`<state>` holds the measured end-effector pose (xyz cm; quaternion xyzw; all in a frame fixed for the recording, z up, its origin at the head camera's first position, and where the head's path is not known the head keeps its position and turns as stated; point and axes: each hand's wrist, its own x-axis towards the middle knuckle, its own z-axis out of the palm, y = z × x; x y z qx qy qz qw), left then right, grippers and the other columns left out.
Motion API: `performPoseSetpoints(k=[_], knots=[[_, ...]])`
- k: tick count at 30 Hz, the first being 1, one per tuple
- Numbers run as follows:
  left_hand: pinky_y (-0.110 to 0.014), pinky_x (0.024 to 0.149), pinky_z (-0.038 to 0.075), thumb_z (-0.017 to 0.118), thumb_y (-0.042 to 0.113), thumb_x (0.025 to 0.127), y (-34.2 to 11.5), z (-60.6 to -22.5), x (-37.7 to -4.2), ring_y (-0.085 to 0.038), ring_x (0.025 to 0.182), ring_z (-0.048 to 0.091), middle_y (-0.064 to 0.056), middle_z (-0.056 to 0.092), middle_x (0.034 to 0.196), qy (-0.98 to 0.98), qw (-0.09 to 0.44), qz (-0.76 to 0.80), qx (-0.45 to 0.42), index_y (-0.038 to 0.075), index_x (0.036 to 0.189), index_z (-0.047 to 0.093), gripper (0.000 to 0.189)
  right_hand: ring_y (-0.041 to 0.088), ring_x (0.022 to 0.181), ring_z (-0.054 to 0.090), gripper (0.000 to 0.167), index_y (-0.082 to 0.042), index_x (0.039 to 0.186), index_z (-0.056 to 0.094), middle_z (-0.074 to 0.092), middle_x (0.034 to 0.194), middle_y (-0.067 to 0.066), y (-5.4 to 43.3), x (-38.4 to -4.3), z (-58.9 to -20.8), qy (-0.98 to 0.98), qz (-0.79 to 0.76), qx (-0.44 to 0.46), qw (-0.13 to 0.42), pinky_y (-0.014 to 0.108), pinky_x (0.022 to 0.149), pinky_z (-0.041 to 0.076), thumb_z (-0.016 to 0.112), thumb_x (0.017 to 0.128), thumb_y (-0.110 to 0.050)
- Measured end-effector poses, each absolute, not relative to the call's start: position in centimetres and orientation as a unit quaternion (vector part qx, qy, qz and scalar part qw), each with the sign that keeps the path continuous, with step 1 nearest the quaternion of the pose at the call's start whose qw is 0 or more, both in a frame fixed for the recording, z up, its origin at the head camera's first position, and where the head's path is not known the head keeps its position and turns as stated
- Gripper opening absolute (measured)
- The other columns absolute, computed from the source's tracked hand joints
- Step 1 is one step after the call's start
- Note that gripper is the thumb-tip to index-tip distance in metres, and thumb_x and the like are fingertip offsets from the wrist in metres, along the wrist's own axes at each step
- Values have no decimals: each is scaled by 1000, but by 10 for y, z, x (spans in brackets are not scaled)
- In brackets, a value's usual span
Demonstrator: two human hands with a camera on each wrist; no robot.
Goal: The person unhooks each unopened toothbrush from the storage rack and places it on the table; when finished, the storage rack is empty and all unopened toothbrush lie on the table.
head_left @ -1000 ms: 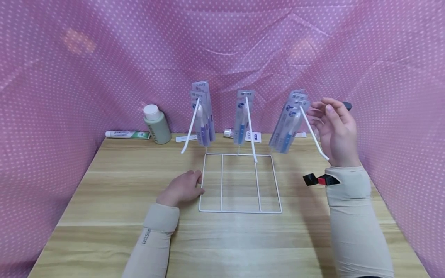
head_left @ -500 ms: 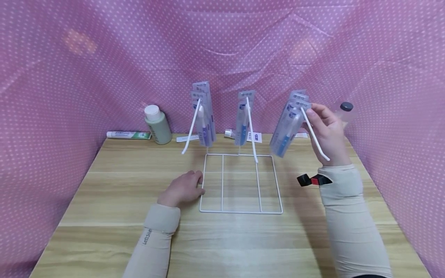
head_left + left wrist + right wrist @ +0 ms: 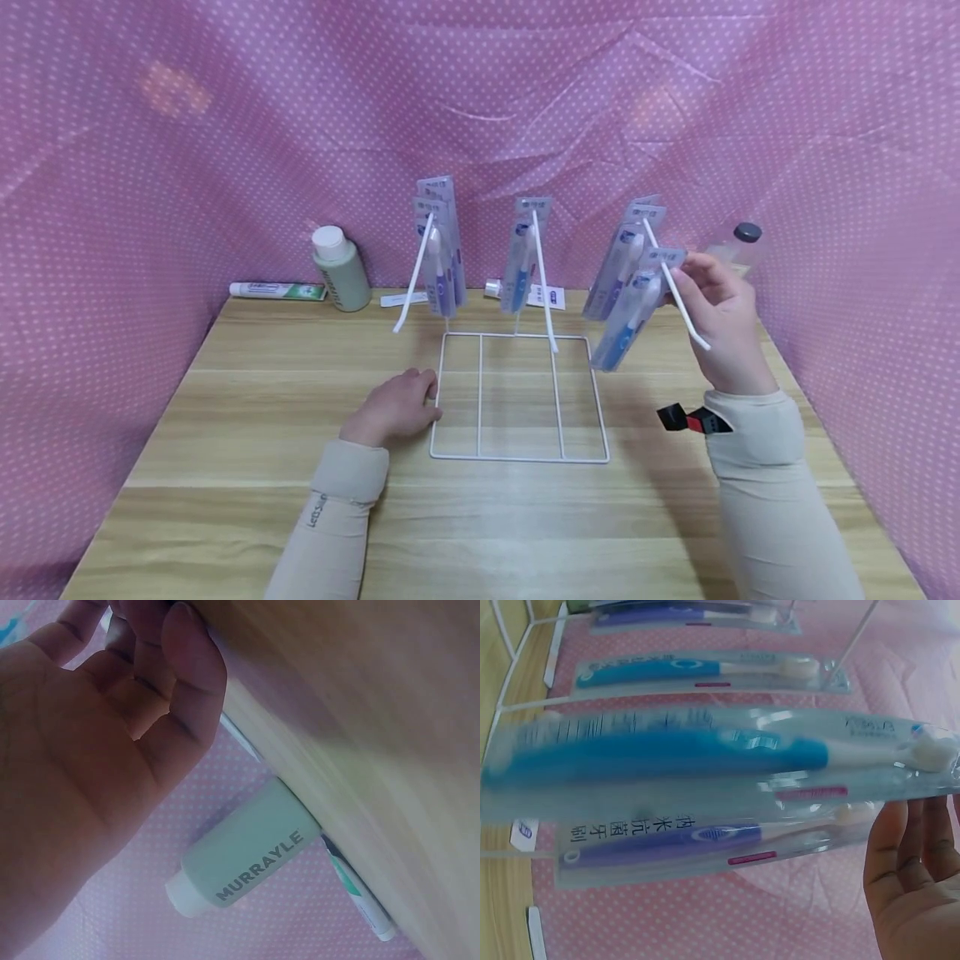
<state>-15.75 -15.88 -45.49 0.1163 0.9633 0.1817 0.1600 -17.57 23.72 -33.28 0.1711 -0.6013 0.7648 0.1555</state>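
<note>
In the head view, a packaged blue toothbrush (image 3: 628, 323) hangs tilted partway along the right hook (image 3: 688, 312) of a white wire rack (image 3: 517, 459). My right hand (image 3: 726, 321) pinches the top of its pack by the hook. Large in the right wrist view, the same blue toothbrush (image 3: 705, 757) has a purple one (image 3: 660, 844) behind it. My left hand (image 3: 393, 407) holds the left wire of the rack's base, fingers curled; the left wrist view shows these curled fingers (image 3: 191, 682) but hardly any of the wire.
More packaged toothbrushes hang on the left hook (image 3: 442, 267) and the middle hook (image 3: 521, 267). Along the back stand a green bottle (image 3: 343, 275) and a dark-capped bottle (image 3: 746, 237). Toothpaste tubes (image 3: 277, 291) lie by the pink dotted curtain (image 3: 480, 100).
My right hand has come to the front pack on the right hook, pinched it and drawn it forward along the hook, away from the packs behind. The left hand stays at the rack.
</note>
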Motion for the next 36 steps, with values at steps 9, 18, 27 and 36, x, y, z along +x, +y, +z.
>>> performPoseSetpoints(k=[9,18,27,36], knots=[[-44,77,51,80,27,90,-159,-455,-159,-25,86,57,-4,57,95,963,165,180,114,16,96,57,26,12,79,72,24,2,123,69,76,100,4,245,-137,-335,-646,715,206,168,22,74,61,56,104,9],[-43,78,50,78,27,90,-159,-456,-159,-25,87,57,-4,57,96,964,165,174,113,16,96,57,25,12,78,75,26,21,123,57,78,102,9,249,-108,-339,-637,686,294,195,23,66,61,50,98,22],[-43,77,50,78,25,90,-159,-453,-157,-25,86,56,-4,57,95,963,165,180,117,15,96,57,24,11,76,74,23,22,120,58,78,100,9,248,-87,-332,-613,691,311,223,20,71,60,56,98,19],[-42,77,50,77,26,92,-161,-455,-160,-24,86,56,-4,56,95,963,168,177,116,16,96,56,23,17,79,77,22,27,117,58,78,97,18,253,-83,-320,-545,735,326,237,21,73,61,53,96,25]])
